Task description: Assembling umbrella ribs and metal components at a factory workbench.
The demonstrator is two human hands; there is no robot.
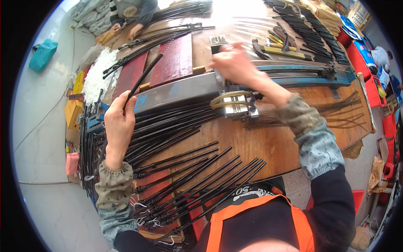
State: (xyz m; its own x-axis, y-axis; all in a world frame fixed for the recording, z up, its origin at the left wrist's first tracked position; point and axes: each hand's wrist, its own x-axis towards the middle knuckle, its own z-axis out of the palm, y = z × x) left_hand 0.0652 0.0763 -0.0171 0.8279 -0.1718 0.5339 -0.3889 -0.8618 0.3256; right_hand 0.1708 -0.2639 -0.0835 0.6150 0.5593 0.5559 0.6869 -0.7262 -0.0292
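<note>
My left hand (119,126) is closed round the lower end of a thin black rod (145,76), which slants up and to the right. A coiled metal spring (168,44) shows at the rod's far end. My right hand (235,63) is smeared by motion above the long metal fixture (180,93), beside a small box of parts (218,40). Whether its fingers hold anything cannot be made out. Below it, a metal block with tan hoses (235,105) sits on the fixture's near side.
Many black rods (172,122) lie in bundles at the near left. Red boards (172,61) and a white heap (100,71) are beyond. A hammer (285,52) and other tools lie at the far right. Another person's hands (136,31) work at the far left.
</note>
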